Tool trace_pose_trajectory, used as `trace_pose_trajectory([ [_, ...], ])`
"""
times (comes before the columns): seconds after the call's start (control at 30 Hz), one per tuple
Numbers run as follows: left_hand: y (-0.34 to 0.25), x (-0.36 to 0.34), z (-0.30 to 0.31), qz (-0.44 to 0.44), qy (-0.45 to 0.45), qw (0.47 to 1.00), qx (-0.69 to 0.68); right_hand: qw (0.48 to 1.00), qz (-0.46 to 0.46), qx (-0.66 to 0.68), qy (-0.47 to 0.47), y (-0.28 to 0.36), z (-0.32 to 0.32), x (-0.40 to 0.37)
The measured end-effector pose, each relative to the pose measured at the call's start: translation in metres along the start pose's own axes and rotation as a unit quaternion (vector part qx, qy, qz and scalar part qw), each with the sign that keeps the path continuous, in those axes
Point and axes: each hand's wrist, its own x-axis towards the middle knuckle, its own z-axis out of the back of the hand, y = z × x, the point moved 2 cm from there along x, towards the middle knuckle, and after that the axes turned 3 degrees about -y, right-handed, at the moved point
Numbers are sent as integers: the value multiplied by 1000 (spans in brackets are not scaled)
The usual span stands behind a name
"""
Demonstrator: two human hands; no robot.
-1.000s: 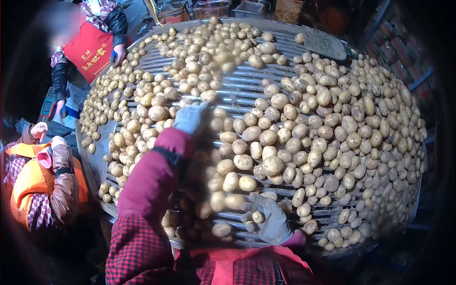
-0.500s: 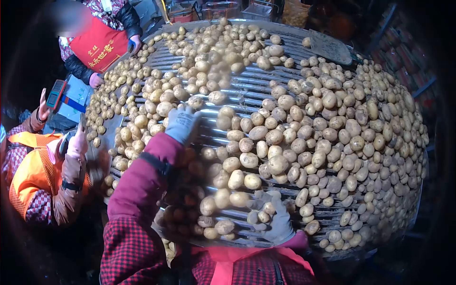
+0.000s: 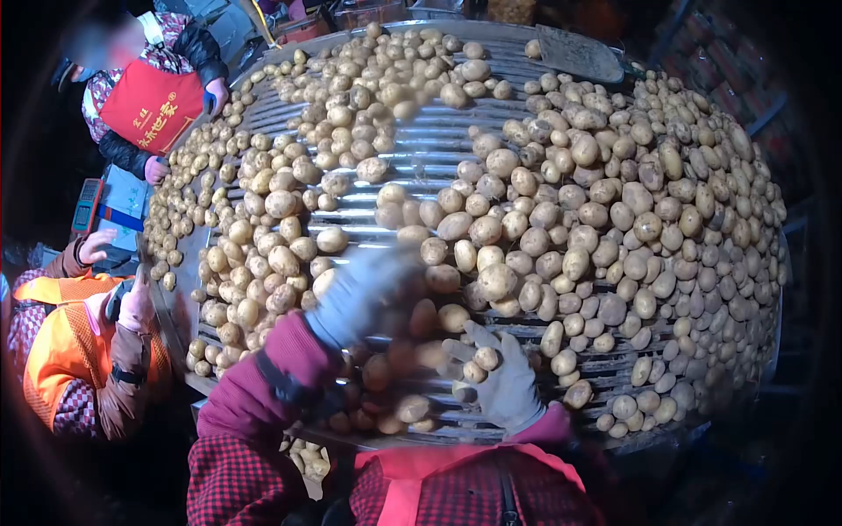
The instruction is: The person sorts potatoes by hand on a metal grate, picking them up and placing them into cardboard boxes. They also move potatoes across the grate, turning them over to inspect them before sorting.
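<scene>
Both of my hands wear grey gloves above a slatted metal sorting table (image 3: 438, 145) strewn with potatoes (image 3: 497, 280). My left hand (image 3: 360, 298) reaches in over the near middle of the slats, smeared by motion, so its fingers do not show clearly. Potatoes lie just beyond it and to its right. Nearer my body, my right hand (image 3: 511, 386) is curled around a few small potatoes (image 3: 485, 358). Other potatoes (image 3: 412, 408) rest on the slats between my hands and the near edge.
A dense heap of potatoes (image 3: 649, 228) covers the right side. A flat metal scoop (image 3: 579, 54) lies at the far edge. At left, one person wears a red apron (image 3: 151, 110), another an orange vest (image 3: 66, 337). A digital device (image 3: 87, 206) stands by a blue box (image 3: 124, 193).
My left hand has come back toward me and slightly right, away from the potatoes at the middle left. My right hand has risen slightly, still with small potatoes. The view has shifted a little.
</scene>
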Motion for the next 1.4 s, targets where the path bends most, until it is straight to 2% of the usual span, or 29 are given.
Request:
trace_pose_trajectory([
  [0.07,-44,7,-19,-21,118,985,-125,999,20,27,25,-5,4,4],
  [0.1,-59,15,-21,-32,112,986,-122,998,32,40,36,-6,7,6],
  [0.17,-34,31,-30,-39,109,991,-67,995,-11,74,61,-8,24,3],
  [0.2,-22,47,-21,-31,68,995,-67,993,-37,94,55,-11,33,3],
  [0.23,-4,57,-17,-19,23,1000,-5,992,-47,90,74,-9,35,4],
  [0.3,47,68,-28,22,45,989,141,991,-52,75,96,-6,31,2],
  [0.37,99,50,-35,98,125,971,177,990,-64,68,109,-3,28,-1],
  [0.4,112,39,-31,94,123,970,185,995,-61,44,69,-2,26,-1],
  [0.43,121,30,-24,90,125,969,192,994,-59,54,75,0,27,0],
  [0.5,131,6,-6,153,123,964,178,991,-68,78,85,-4,30,-1],
  [0.53,140,-13,5,140,85,957,239,993,-53,70,82,-5,29,1],
  [0.6,149,-32,33,163,45,962,216,996,-21,51,75,-3,26,2],
  [0.63,152,-41,43,171,-13,953,251,997,-5,41,70,-3,25,2],
  [0.67,133,-38,62,159,-5,911,381,996,-10,51,73,-5,27,4],
  [0.7,142,-50,72,195,-20,852,485,997,8,11,74,-6,29,2],
  [0.73,154,-60,84,254,-8,827,501,996,27,-29,76,-7,30,1],
  [0.77,156,-60,92,311,3,799,515,996,-5,26,84,-5,29,1],
  [0.8,153,-58,89,275,-28,828,488,992,-39,80,89,-3,28,2],
  [0.87,142,-50,78,199,-86,877,429,995,-24,73,62,-6,27,5],
  [0.9,122,-36,69,154,-48,917,365,996,-19,68,49,-8,26,5],
  [0.97,96,-8,39,72,-23,955,287,1000,10,-1,12,-9,25,6],
  [1.03,79,24,10,50,28,977,206,999,19,-27,4,-11,30,7],
  [1.07,74,40,-2,87,76,978,176,1000,12,-25,4,-10,30,7],
  [1.1,88,49,-22,143,75,974,159,1000,-18,10,11,-6,25,6],
  [1.13,107,51,-39,155,123,966,165,998,-44,46,19,-3,22,6],
  [1.17,108,64,-46,164,172,957,169,998,-21,23,46,-1,21,4],
  [1.27,110,90,-54,212,298,902,231,999,-45,15,11,4,17,0],
  [1.3,118,82,-59,198,251,919,229,999,-34,24,13,1,20,1],
  [1.4,118,63,-56,211,197,938,192,998,-36,21,53,-4,33,5],
])
